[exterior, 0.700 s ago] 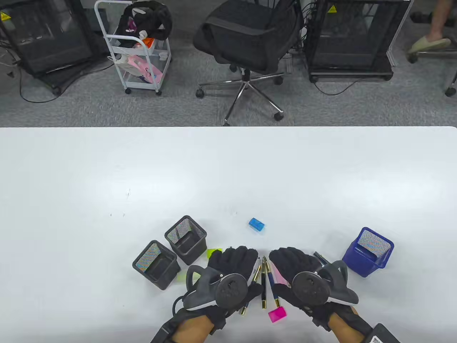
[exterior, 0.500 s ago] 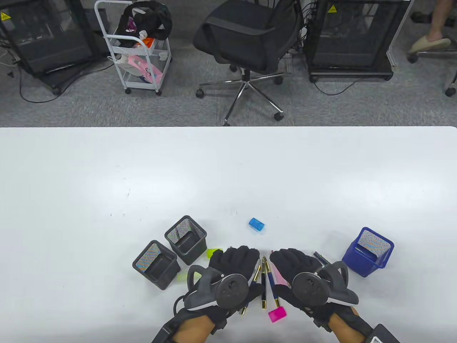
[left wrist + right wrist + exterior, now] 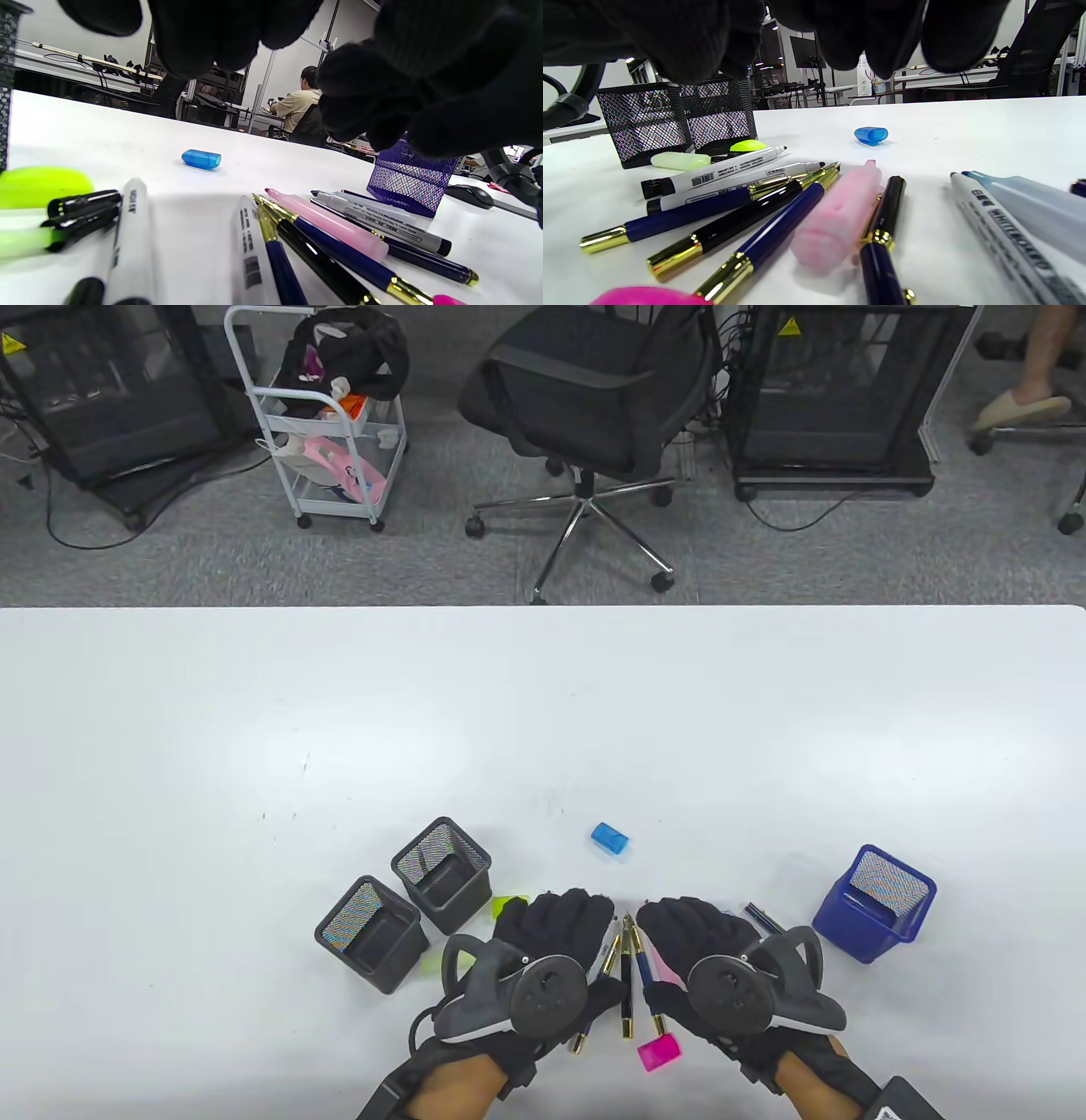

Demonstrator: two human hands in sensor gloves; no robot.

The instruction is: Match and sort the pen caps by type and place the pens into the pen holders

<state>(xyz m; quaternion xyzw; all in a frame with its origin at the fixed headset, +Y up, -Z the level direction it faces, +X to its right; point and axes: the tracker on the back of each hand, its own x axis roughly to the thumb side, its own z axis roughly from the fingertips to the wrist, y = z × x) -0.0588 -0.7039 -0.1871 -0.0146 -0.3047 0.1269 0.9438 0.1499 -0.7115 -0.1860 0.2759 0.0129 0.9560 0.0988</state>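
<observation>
Tabletop (image 3: 543,712) was smooth, white, semi-gloss — pen holders (image 3: 670,116) black wire mesh; fountain pens (image 3: 734,228) glossy with gold metal trim.

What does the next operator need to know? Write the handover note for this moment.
Left hand: hovers over the pile, fingers loosely curled, holding nothing.
Right hand: same, beside it, holding nothing.
Pens: fountain pens, white markers and a pink highlighter lie uncapped in a loose pile between the hands.
Caps: blue cap alone, farther out on the table; magenta cap at the near end of the pile; yellow cap by the black holders.
Blue holder: right of the pile.
Done: nothing visibly capped; no pens seen in holders.
Left: match the caps, then sort the pens into the holders.
</observation>
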